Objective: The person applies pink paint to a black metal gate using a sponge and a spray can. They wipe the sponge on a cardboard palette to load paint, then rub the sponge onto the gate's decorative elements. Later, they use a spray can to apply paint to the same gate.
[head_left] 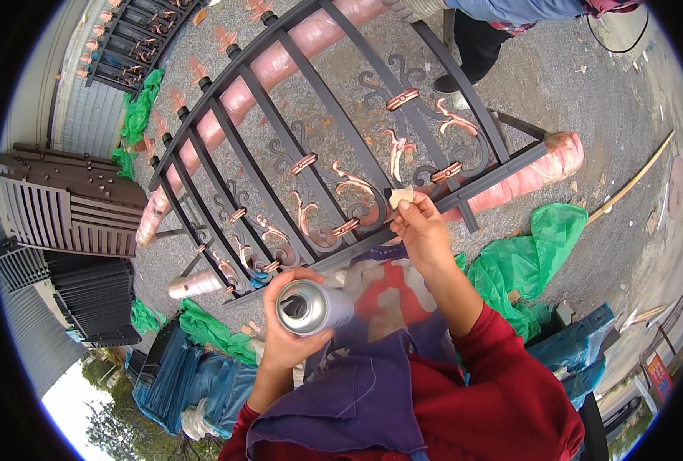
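Observation:
My left hand (284,338) is wrapped round a silver metal can (327,310), tilted so that its round top with a dark opening shows. In my right hand (420,230) a small beige pad (401,197) is pinched between thumb and fingers; whether it is foam or cloth I cannot tell. A dark patch shows at the pad's left edge, right by the lower rail of a black metal fence panel (318,84). Copper-coloured scrolls (353,178) and bands (346,227) decorate the panel.
Pink-wrapped supports (537,173) lie under the panel. Across it stands another person, whose gloved hand (414,9) is at the panel's far edge. Green plastic sheeting (525,253) lies on the right. Further panels stand at left (72,207), and blue-wrapped bundles (195,376) sit lower left.

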`<state>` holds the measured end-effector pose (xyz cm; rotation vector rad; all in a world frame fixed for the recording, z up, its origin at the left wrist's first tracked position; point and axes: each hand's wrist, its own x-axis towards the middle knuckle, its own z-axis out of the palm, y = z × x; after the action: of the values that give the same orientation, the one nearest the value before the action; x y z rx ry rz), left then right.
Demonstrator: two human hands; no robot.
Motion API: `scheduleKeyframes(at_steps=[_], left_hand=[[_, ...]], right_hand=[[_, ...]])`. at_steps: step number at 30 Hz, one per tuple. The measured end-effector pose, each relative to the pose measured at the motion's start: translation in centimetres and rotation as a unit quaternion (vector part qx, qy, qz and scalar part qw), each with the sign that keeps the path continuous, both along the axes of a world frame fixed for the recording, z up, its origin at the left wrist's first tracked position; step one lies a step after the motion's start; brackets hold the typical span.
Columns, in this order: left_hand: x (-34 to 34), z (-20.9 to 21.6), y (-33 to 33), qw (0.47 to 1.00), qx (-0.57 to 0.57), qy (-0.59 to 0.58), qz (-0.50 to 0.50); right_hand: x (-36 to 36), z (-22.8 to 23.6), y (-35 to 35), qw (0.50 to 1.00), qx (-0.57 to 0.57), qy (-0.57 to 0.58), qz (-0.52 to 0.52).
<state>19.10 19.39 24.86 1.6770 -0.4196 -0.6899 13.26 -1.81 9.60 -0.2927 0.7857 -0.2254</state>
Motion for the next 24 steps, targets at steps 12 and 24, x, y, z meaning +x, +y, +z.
scheduleKeyframes(at_steps=[12,24], left_hand=[[-4.2,-0.9,8.4,0.992,-0.015,0.092,0.085],[-7.3,-1.7,17.3,0.983,-0.073,0.114,0.122]], right_hand=[[1.5,5.2,10.3,0.987,0.075,-0.074,0.123],[2.3,2.2,10.7,0.956,-0.285,-0.009,0.070]])
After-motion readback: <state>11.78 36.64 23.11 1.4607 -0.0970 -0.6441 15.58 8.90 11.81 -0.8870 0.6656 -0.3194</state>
